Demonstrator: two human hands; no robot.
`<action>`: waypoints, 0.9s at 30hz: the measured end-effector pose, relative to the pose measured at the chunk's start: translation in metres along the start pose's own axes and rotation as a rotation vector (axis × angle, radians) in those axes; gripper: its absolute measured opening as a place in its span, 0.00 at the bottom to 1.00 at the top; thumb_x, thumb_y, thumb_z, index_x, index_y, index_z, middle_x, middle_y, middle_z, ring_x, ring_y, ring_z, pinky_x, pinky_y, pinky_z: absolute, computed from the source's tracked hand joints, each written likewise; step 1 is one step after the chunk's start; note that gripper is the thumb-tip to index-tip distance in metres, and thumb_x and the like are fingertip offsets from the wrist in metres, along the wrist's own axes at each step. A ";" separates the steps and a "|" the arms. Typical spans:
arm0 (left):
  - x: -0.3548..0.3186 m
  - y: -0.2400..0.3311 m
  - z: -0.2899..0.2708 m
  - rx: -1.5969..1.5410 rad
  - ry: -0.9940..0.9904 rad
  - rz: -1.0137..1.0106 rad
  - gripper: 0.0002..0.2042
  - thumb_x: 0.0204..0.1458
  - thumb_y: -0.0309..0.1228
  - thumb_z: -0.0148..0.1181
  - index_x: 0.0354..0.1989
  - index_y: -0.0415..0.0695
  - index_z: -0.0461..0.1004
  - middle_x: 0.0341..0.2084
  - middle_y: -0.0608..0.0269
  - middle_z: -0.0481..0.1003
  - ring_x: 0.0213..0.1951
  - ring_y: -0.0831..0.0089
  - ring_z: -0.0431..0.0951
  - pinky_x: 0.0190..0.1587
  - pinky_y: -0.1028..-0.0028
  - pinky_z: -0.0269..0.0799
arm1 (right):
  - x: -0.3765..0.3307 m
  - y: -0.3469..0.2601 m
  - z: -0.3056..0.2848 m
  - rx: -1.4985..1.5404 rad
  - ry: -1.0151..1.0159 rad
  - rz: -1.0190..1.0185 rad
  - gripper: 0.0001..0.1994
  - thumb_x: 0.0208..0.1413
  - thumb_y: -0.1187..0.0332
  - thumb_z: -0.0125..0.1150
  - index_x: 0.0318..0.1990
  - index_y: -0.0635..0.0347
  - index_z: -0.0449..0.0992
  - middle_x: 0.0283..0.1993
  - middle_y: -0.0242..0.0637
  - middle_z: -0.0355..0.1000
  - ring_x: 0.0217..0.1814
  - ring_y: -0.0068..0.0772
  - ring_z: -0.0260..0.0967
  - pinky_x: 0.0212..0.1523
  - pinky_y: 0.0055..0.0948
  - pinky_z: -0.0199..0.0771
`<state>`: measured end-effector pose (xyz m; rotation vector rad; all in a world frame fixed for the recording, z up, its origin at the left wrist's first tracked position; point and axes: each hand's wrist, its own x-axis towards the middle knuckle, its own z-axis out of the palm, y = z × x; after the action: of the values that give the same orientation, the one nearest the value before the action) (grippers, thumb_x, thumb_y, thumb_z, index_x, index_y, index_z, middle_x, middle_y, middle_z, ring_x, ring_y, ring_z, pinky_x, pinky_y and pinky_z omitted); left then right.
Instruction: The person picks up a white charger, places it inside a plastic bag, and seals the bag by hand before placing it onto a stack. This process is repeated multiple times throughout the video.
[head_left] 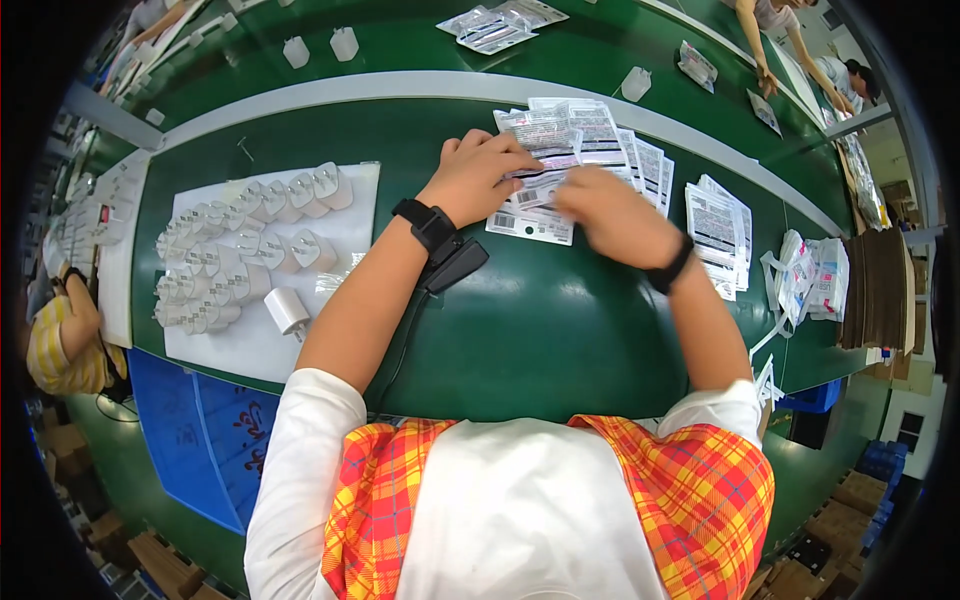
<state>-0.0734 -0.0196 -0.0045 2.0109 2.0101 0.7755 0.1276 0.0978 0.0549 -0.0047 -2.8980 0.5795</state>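
A stack of printed white cards with clear plastic packs (541, 131) lies at the far middle of the green table. My left hand (478, 178) rests at its left side, fingers apart, index finger and thumb touching the top pack. Over the pack's near right part is my right hand (615, 215), curled and slightly blurred. Whatever its fingers pinch, if anything, is hidden. More printed cards (655, 172) fan out to the right behind that hand. White chargers with metal prongs (240, 215) stand grouped on a white sheet at the left; one charger (287, 311) lies apart, nearer me.
A second card stack (716, 235) lies right of my right hand. Beyond it are white plastic bags (812, 275) and a brown cardboard stack (873, 290). A pale rail (400, 87) borders the table's far side. A blue bin (195, 430) stands below left. Other people work nearby.
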 end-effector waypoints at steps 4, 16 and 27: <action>-0.006 0.003 -0.005 -0.069 0.021 0.063 0.13 0.49 0.34 0.61 0.45 0.52 0.78 0.49 0.74 0.72 0.52 0.65 0.65 0.57 0.63 0.52 | -0.170 -0.003 -0.088 0.094 0.523 0.661 0.10 0.61 0.71 0.52 0.46 0.67 0.70 0.44 0.35 0.70 0.42 0.28 0.66 0.44 0.28 0.67; 0.009 0.036 -0.007 0.069 0.106 0.037 0.20 0.47 0.41 0.62 0.47 0.46 0.76 0.39 0.61 0.78 0.47 0.63 0.70 0.55 0.63 0.54 | -0.190 -0.087 -0.103 -0.217 0.301 0.982 0.22 0.55 0.68 0.60 0.56 0.65 0.68 0.56 0.46 0.69 0.58 0.44 0.65 0.60 0.34 0.61; 0.006 0.036 -0.004 0.108 0.166 0.045 0.18 0.43 0.30 0.62 0.46 0.47 0.75 0.37 0.60 0.76 0.45 0.64 0.70 0.50 0.62 0.57 | 0.007 0.028 -0.008 0.019 0.055 0.524 0.23 0.48 0.60 0.67 0.48 0.64 0.71 0.47 0.47 0.71 0.43 0.40 0.69 0.45 0.34 0.70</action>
<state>-0.0442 -0.0164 0.0179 2.1221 2.1458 0.8880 0.1209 0.1274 0.0527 -0.7804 -2.8288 0.6687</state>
